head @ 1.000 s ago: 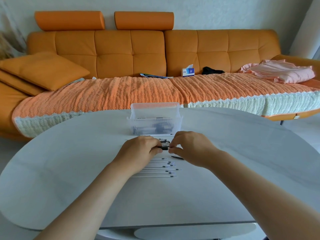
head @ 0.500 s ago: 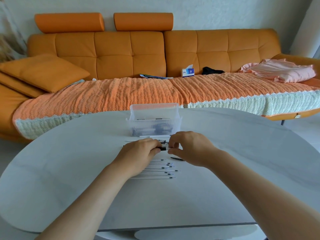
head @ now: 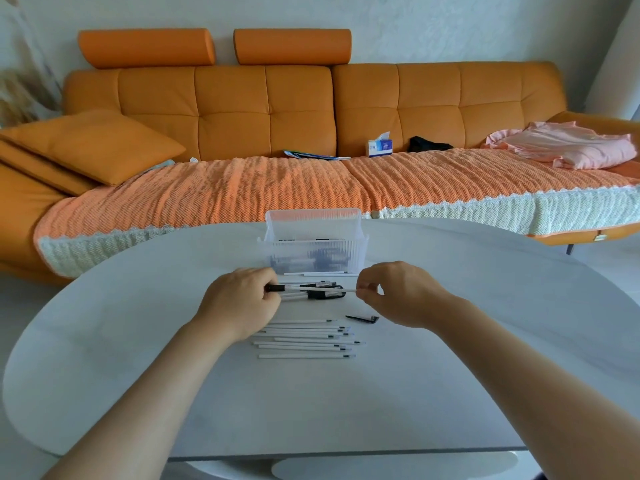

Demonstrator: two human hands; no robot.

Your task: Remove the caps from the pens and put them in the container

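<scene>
A white pen (head: 318, 289) hangs level above the table between my hands. My left hand (head: 242, 303) grips its black left end, which looks like the cap. My right hand (head: 394, 292) pinches the barrel's right end. Just under it lies a small heap of capped pens (head: 325, 295). Several uncapped white pens (head: 304, 339) lie in a row nearer to me. One loose black cap (head: 362, 318) lies right of that row. The clear plastic container (head: 313, 251) stands behind the heap with dark caps inside.
The pale oval table (head: 450, 375) holds everything. An orange sofa (head: 311, 109) with a woven throw runs behind it, carrying a cushion (head: 93, 143), a tissue box (head: 380, 147) and pink cloth (head: 568, 152).
My hands were close together over the pen heap. They have drawn apart sideways, and the white barrel now shows stretched between them.
</scene>
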